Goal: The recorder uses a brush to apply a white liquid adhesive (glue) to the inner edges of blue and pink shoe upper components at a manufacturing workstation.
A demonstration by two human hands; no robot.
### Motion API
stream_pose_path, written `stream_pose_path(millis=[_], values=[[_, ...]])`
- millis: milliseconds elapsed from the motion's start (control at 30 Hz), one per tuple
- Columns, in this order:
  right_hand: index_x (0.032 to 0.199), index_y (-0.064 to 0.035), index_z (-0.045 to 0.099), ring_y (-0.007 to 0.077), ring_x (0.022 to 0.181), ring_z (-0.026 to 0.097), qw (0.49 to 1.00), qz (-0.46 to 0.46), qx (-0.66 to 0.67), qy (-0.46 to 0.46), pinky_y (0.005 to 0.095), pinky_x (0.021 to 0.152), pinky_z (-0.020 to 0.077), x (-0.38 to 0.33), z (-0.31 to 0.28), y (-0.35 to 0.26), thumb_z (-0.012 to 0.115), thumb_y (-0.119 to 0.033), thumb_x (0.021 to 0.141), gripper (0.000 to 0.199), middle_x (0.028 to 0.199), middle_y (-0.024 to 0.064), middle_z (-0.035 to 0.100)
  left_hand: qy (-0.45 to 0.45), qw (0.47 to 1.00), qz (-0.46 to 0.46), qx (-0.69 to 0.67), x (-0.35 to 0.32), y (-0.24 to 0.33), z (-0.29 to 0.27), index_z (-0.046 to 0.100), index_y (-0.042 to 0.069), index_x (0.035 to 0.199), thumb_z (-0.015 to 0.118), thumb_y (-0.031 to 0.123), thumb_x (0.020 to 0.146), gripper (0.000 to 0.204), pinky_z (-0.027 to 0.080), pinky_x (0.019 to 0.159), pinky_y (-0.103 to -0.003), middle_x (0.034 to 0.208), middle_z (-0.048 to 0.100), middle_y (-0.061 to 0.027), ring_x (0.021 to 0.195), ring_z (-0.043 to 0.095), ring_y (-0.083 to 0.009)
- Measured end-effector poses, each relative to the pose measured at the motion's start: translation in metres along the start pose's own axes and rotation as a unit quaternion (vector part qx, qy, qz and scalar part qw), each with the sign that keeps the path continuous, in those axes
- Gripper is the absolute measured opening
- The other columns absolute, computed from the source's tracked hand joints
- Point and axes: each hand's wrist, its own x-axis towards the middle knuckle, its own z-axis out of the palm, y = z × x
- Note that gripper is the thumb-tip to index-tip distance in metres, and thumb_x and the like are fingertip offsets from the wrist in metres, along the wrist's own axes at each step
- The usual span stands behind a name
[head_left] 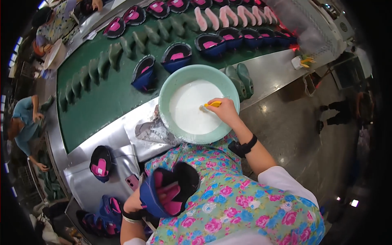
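Note:
My right hand (224, 111) grips a yellow-handled brush (211, 105) whose tip dips into white liquid in a pale green basin (165, 94). The basin rests on my flowered apron (232, 196) at the edge of a steel bench. My left hand (134, 201) holds a blue and black shoe upper with a pink lining (169, 190) low against the apron, opening up. A black band sits on each wrist.
A green conveyor belt (102, 94) carries blue-pink uppers (176, 56), green lasts (116, 52) and pink soles (228, 15). Another upper (101, 163) and a pink phone (132, 181) lie on the steel bench (87, 185). Other workers (24, 126) stand at the left.

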Motion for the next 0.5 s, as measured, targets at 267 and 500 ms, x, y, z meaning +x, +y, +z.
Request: stream_pose_path(millis=[267,500], values=[[0.088,-0.0029,0.07,0.0249,0.073,0.066,0.998,-0.004,0.058,0.023,0.0302,0.07,0.0516,-0.007,-0.015,-0.041,0.072,-0.012,0.073,0.018,0.082,0.016,0.068,0.126,0.946,0.154,0.256,0.065,-0.005,-0.021,0.053,-0.001,0.116,0.063,-0.002,0.077,0.04,0.045,0.089,-0.031,0.106,0.061,-0.0078,0.103,0.056,-0.018],[0.096,0.0001,0.069,0.0126,0.081,0.063,0.958,-0.093,0.261,-0.075,0.022,0.074,0.0492,-0.026,-0.025,-0.119,0.07,-0.005,0.078,0.019,0.09,0.008,0.069,0.05,0.985,0.124,-0.11,0.126,0.013,-0.01,0.028,0.011,0.142,0.053,-0.001,0.087,0.061,0.045,0.09,-0.028,0.124,0.051,-0.003,0.108,0.054,-0.014]])
